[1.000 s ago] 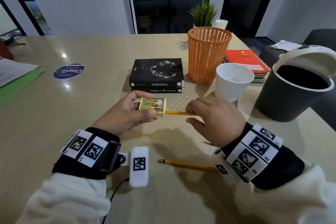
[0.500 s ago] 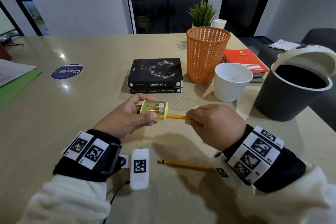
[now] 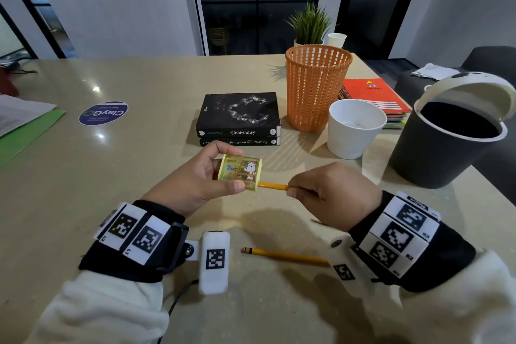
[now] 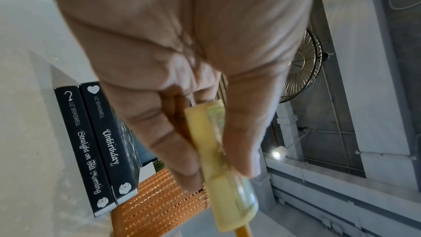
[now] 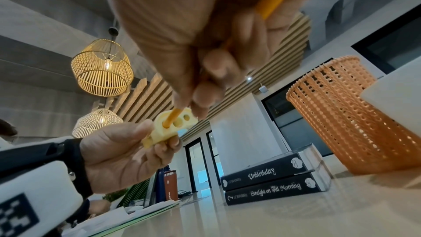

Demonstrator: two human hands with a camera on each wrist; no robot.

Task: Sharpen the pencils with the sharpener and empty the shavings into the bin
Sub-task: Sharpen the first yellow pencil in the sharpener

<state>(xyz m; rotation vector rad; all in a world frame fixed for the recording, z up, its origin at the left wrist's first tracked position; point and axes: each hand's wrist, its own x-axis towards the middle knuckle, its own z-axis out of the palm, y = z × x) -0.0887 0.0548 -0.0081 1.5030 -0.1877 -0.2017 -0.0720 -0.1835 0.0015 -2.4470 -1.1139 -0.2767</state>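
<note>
My left hand [image 3: 201, 179] holds a yellow see-through sharpener [image 3: 240, 172] above the table, thumb below and fingers behind it. A yellow pencil [image 3: 272, 185] sticks into the sharpener's right end, and my right hand [image 3: 332, 194] pinches it close to the sharpener. The right wrist view shows the pencil [image 5: 173, 117] seated in one of three holes of the sharpener [image 5: 169, 127]. In the left wrist view my fingers clamp the sharpener [image 4: 218, 152]. A second pencil [image 3: 283, 255] lies on the table near me, eraser to the left. The dark bin [image 3: 441, 145] stands open at the right.
Two stacked black books [image 3: 238, 120] lie just beyond my hands. An orange mesh basket [image 3: 317, 86], a white cup [image 3: 354, 128] and orange notebooks [image 3: 374, 95] stand behind and right. Papers on a green folder [image 3: 19, 126] lie at the far left.
The sharpener has tilted so its printed face turns up toward me. My right hand has rolled on the pencil and sits slightly further right, with more pencil showing.
</note>
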